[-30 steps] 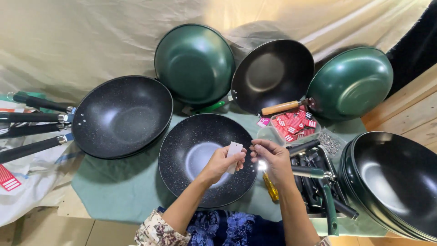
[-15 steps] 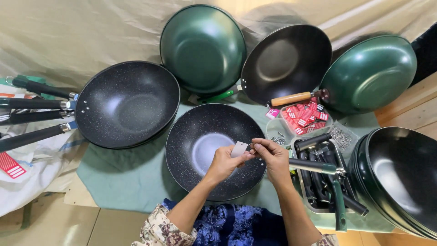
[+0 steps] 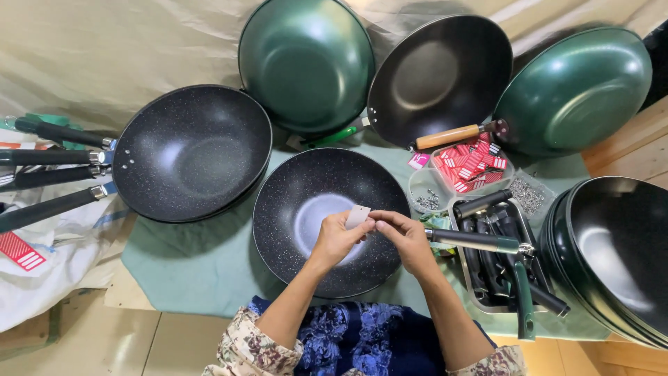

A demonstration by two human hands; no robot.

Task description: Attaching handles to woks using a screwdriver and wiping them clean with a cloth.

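Head view, looking down: both hands meet over a black speckled wok (image 3: 327,209) sitting at the near middle of a green cloth (image 3: 202,257) on the table. Left hand (image 3: 335,240) and right hand (image 3: 405,240) together pinch a small pale tag (image 3: 358,216), fingers pressed on its edges from either side; tag is held just above the wok's shiny centre, tilted. Whether it touches the pan, cannot tell. The wok has no handle visible.

Left of it, a second black speckled wok (image 3: 191,153), overlapping the cloth's left edge, with black handles (image 3: 49,167) sticking out further left, seemingly a stack. Far side: a green wok (image 3: 306,63) tipped up against the beige backdrop, a dark wok with a wooden handle (image 3: 438,76) beside it, another green wok (image 3: 574,90) at far right. Right edge: a stack of dark woks (image 3: 619,257).

Between the near wok and that stack, a metal tray (image 3: 480,296) holding loose black handles; a green-ended handle (image 3: 522,292) lies across it. Just beyond the tray, a clear tub of red-and-white tags (image 3: 473,163) and a small clear bowl of screws (image 3: 426,198), touching each other. A bag of screws (image 3: 529,195) lies right of them. Floral sleeves show at the near edge.
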